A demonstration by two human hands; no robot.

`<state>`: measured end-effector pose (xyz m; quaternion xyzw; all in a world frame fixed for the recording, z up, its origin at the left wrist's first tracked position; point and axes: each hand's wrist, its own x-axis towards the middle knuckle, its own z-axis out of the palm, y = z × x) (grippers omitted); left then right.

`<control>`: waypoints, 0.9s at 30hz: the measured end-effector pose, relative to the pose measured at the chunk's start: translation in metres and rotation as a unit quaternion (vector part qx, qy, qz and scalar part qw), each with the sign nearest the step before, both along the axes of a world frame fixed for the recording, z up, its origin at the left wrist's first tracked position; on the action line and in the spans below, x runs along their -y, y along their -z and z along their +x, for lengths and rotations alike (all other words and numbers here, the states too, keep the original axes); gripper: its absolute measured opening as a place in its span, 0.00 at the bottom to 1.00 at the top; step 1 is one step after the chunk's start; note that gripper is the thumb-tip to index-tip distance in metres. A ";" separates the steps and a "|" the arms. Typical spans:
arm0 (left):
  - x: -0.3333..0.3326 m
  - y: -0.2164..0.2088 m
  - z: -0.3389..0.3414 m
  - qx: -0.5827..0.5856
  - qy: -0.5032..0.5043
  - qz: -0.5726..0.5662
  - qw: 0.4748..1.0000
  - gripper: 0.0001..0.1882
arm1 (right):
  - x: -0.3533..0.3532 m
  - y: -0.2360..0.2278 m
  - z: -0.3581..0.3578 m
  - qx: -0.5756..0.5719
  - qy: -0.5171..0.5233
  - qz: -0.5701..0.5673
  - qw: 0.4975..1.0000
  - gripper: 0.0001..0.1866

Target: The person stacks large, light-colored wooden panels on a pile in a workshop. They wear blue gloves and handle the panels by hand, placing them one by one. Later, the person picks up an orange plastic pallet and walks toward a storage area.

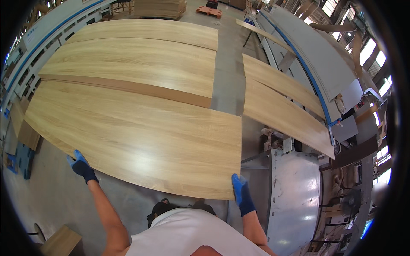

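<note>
A large light wood-grain panel (141, 136) lies in front of me, its near edge close to my body. My left hand (81, 166), in a blue glove with a dark cuff, grips the near edge toward the panel's left end. At the near right corner my right hand (241, 190), gloved the same way, is closed on the panel's short side. The fingers under the board are hidden on both sides. Just beyond lies a stack of similar wood-grain panels (132, 64), with a plain brown edge strip (128, 88) showing between it and the near panel.
Narrower wood-grain boards (282, 106) rest to the right beside a long machine with a blue rail (294, 55). Nearer stands a metal table (294, 192). A cardboard-coloured stack (158, 8) and an orange pallet (209, 11) are at the back. Another machine (47, 40) runs along the left.
</note>
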<state>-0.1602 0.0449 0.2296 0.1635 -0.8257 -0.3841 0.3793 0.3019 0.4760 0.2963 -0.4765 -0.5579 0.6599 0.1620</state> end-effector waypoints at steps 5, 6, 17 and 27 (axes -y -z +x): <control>0.030 0.005 -0.037 -0.009 0.097 0.131 0.987 0.21 | 0.021 0.012 -0.025 0.012 -0.053 0.086 0.995 0.18; 0.040 0.009 -0.047 -0.025 0.115 0.155 0.981 0.21 | 0.027 0.012 -0.034 -0.015 -0.048 0.076 0.996 0.17; 0.109 0.018 -0.120 0.105 0.071 0.164 0.978 0.32 | 0.063 0.011 -0.089 0.074 -0.195 0.239 0.948 0.26; 0.114 0.009 -0.127 0.096 0.127 0.280 0.947 0.28 | 0.086 -0.011 -0.108 0.169 -0.189 0.275 0.927 0.38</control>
